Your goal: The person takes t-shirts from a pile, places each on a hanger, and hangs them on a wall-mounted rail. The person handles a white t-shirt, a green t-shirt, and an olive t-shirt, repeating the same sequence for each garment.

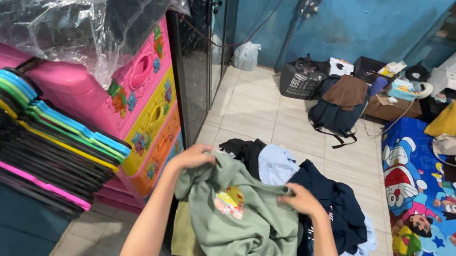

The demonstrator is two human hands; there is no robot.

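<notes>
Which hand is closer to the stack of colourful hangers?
The left hand. It grips the green shirt on the side next to the stack of hangers, though apart from it. The right hand holds the shirt's other edge, farther away.

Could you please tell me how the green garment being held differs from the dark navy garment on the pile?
The green garment is pale sage with a small printed picture and is held up by the left hand and right hand. The navy garment is dark and lies untouched. Both are crumpled.
</notes>
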